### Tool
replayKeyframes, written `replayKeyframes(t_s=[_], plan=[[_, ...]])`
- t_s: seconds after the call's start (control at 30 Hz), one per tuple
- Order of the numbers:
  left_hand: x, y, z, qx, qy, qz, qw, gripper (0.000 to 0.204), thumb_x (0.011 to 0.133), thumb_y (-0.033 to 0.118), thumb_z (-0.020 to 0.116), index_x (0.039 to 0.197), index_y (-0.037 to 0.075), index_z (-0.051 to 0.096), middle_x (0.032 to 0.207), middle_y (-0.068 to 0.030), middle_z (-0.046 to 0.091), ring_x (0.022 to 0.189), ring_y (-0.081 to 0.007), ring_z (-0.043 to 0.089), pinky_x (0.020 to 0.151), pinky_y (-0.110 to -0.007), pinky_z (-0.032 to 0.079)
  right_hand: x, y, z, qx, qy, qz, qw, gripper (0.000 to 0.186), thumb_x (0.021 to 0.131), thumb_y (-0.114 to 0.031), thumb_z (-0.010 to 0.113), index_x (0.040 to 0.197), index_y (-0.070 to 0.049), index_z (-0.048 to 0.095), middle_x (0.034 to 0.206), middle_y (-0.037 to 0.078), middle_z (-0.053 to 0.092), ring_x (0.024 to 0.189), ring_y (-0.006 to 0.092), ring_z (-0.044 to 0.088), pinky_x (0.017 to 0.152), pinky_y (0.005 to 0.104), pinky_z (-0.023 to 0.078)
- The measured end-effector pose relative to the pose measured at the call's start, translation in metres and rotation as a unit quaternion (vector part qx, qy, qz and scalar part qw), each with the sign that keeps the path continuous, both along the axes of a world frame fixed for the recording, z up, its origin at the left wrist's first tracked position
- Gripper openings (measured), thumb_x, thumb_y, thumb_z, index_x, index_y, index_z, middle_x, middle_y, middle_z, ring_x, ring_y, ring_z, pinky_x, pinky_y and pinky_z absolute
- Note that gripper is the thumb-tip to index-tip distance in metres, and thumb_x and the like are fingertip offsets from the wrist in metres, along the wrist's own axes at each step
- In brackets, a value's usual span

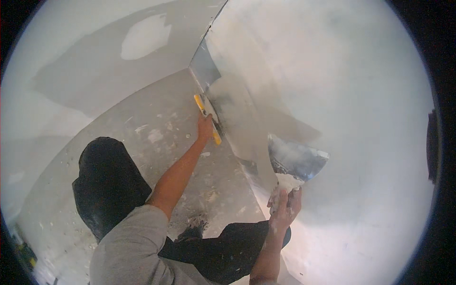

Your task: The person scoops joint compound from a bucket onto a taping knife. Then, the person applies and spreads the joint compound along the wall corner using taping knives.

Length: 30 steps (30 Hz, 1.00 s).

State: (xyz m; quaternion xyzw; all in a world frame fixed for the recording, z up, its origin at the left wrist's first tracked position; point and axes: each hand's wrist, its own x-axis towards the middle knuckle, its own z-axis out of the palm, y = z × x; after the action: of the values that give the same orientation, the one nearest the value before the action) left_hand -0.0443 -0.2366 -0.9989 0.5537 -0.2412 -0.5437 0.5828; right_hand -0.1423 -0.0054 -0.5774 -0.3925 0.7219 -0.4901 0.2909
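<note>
Head view: the left hand (205, 128) is wrapped round a trowel (209, 109) with yellow parts, far off and low down by the right wall (361, 118), near where it meets the floor (161, 118). The trowel seems to touch the wall, but its edge is hard to see. The right hand (285, 206), nearer and to the right, grips a wide metal blade (299, 159) with white paste (289, 181) on it, close to that hand. To do this well, I think the trowel should tip only a little and push just as hard all along its edge. The wide blade should be kept steady, so the paste does not slide off. Long, slow strokes should leave fewer bumps.
</note>
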Motion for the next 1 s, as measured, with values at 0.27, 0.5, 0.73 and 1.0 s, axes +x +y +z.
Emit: replayKeyframes(t_s=[0.27, 0.5, 0.73, 1.0], plan=[[-0.044, 0.015, 0.120, -0.010, -0.083, -0.032, 0.996, 0.062, 0.088, 0.006, 0.059, 0.145, -0.002, 0.037, 0.128, -0.0243, 0.060, 0.115, -0.0391, 0.060, 0.100, -0.043, 0.044, -0.021, 0.020, -0.008, 0.009, 0.031, 0.000, 0.999, 0.026, 0.099, -0.014, 0.057, 0.119, 0.001, 0.053, 0.084, 0.007, 0.062, 0.061, 0.0109, 0.055, 0.050, 0.0248, 0.045], [-0.034, 0.020, 0.274, -0.069, -0.108, -0.048, 0.991, 0.063, 0.088, 0.009, 0.063, 0.142, -0.010, 0.037, 0.121, -0.0252, 0.059, 0.105, -0.0323, 0.063, 0.094, -0.041, 0.049, -0.006, 0.014, -0.003, -0.025, 0.011, -0.006, 1.000, 0.022, 0.099, -0.016, 0.058, 0.113, 0.000, 0.053, 0.080, 0.006, 0.060, 0.057, 0.0104, 0.053, 0.048, 0.0252, 0.044], [-0.013, 0.030, 0.397, -0.153, -0.087, -0.046, 0.983, 0.059, 0.095, 0.015, 0.057, 0.143, -0.009, 0.034, 0.124, -0.0295, 0.052, 0.114, -0.0366, 0.056, 0.099, -0.042, 0.044, -0.004, 0.010, 0.005, -0.102, 0.072, -0.068, 0.990, 0.011, 0.098, -0.013, 0.057, 0.103, -0.005, 0.052, 0.081, 0.006, 0.060, 0.055, 0.0095, 0.054, 0.044, 0.0227, 0.043], [0.105, 0.034, 0.387, -0.085, 0.219, -0.083, 0.968, 0.037, 0.099, 0.027, 0.059, 0.124, 0.000, 0.054, 0.104, -0.0081, 0.062, 0.093, -0.0155, 0.060, 0.085, -0.032, 0.047, -0.007, 0.033, 0.041, -0.173, -0.086, -0.102, 0.976, 0.038, 0.098, -0.018, 0.058, 0.129, 0.000, 0.046, 0.096, 0.010, 0.062, 0.074, 0.0123, 0.060, 0.050, 0.0221, 0.047]])
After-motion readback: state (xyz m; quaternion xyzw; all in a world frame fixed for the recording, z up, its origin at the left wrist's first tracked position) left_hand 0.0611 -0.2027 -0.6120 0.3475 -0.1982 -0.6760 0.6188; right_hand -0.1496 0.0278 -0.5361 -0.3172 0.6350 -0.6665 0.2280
